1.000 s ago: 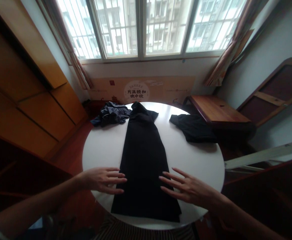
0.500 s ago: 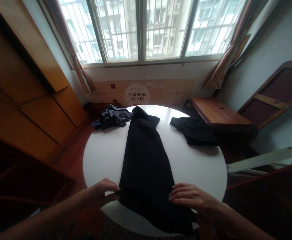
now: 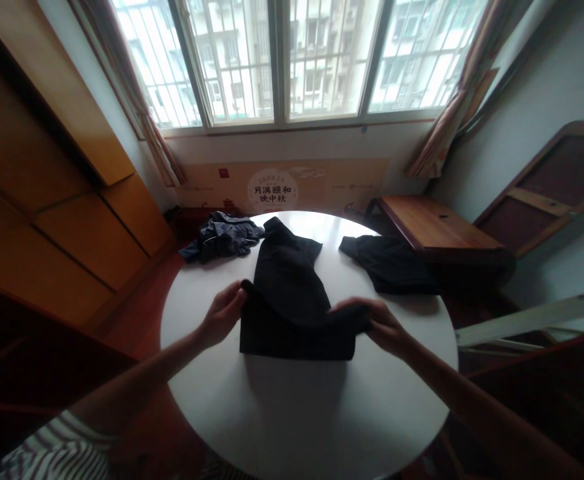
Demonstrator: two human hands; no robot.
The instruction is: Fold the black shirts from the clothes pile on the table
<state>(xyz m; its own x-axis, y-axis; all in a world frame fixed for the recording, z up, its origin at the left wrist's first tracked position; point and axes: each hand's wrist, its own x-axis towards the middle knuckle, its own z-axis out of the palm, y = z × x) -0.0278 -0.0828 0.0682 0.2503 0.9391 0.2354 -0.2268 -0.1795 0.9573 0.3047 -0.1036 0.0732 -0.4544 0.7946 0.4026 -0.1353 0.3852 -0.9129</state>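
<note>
A long black garment lies down the middle of a round white table, its near end lifted and folded back over itself. My left hand is closed on the left corner of that folded end. My right hand is closed on the right corner. Both hands hold the cloth a little above the table, about halfway along the garment. The far end of the garment rests flat near the table's back edge.
A crumpled dark blue garment lies at the table's back left. Another black garment hangs over the back right edge. A wooden bench stands right of the table, wooden cabinets to the left, a window behind.
My hands went from lying open beside the garment to gripping its near corners, then carried that end up and away from me, folding it over the middle.
</note>
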